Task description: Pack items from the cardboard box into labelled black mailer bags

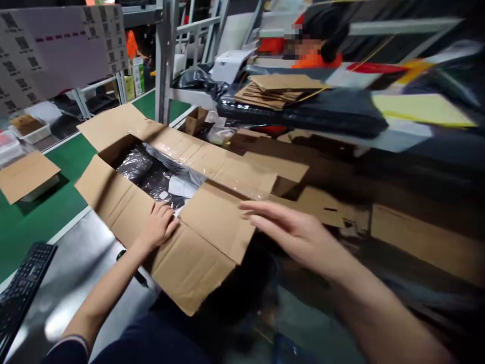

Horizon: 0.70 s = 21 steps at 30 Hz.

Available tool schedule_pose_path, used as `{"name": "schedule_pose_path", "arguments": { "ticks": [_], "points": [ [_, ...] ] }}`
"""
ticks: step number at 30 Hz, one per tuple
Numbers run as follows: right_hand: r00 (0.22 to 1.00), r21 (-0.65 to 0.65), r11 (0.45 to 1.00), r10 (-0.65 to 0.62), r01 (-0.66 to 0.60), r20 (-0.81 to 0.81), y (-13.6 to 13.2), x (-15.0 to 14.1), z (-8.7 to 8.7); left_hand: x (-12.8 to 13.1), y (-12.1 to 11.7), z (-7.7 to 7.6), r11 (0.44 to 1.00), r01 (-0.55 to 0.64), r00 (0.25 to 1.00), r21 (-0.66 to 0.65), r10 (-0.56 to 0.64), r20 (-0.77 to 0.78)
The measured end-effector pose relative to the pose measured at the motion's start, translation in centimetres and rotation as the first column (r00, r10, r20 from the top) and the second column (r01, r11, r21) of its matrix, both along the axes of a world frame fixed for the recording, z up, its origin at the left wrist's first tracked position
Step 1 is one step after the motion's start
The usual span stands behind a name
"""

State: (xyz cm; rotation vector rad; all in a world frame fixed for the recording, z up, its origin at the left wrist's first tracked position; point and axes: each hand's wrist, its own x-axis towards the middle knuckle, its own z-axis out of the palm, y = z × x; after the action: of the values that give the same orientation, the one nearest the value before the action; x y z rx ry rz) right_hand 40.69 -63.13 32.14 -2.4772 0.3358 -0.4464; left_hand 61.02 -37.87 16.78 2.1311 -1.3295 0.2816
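Both hands on carton flaps — black bags inside.

Both hands reach forward: left hand curled palm-down, right hand flat, fingers extended.

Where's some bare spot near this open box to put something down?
Bare metal table shows between the keyboard and the cardboard box. The green belt is open between the box and the small tray. Right of the box, flattened cardboard crowds everything. The left hand rests on a flap; the right hand hovers.
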Motion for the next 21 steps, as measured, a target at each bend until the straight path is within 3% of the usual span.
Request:
{"name": "schedule_pose_path", "arguments": {
  "ticks": [2,3,5,7,8,12,14,17,21],
  "points": [
    [0.908,-0.052,0.945,0.293,-0.322,-0.300,1.1,9.3,-1.3,-0.9,-0.1,-1.8,1.000,-0.021,0.999,-0.014,0.021,0.032],
    [0.837,-0.103,0.913,0.311,-0.395,-0.451,1.6,13.7,-2.5,-1.2,0.1,-2.5,0.999,-0.028,0.998,-0.029,0.030,0.056],
    [0.769,-0.132,0.901,0.267,-0.413,-0.581,2.3,21.5,-6.0,-1.6,0.4,-3.4,0.998,-0.029,0.993,-0.063,0.036,0.112],
    [0.739,-0.145,0.884,0.269,-0.444,-0.617,2.8,27.2,-10.0,-1.5,0.3,-3.9,0.995,-0.025,0.985,-0.100,0.042,0.167],
    [0.704,-0.135,0.848,0.324,-0.512,-0.632,3.0,29.3,-11.9,-1.4,0.2,-4.1,0.993,-0.025,0.980,-0.115,0.046,0.191],
    [0.488,-0.062,0.623,0.543,-0.780,-0.684,2.8,33.7,-17.7,-1.2,-0.4,-4.7,0.994,-0.033,0.979,-0.104,0.053,0.196],
    [0.505,-0.099,0.600,0.560,-0.794,-0.657,2.3,34.7,-19.1,-1.3,-0.5,-5.2,0.993,-0.009,0.979,-0.119,0.033,0.200],
    [0.515,-0.108,0.575,0.613,-0.811,-0.599,1.0,36.0,-19.5,-1.3,-0.4,-5.7,0.993,0.022,0.980,-0.114,0.001,0.198],
    [0.469,-0.073,0.548,0.632,-0.834,-0.617,-0.7,35.7,-18.3,-1.3,-0.3,-5.7,0.997,0.029,0.983,-0.071,-0.016,0.182]
  ]
}}
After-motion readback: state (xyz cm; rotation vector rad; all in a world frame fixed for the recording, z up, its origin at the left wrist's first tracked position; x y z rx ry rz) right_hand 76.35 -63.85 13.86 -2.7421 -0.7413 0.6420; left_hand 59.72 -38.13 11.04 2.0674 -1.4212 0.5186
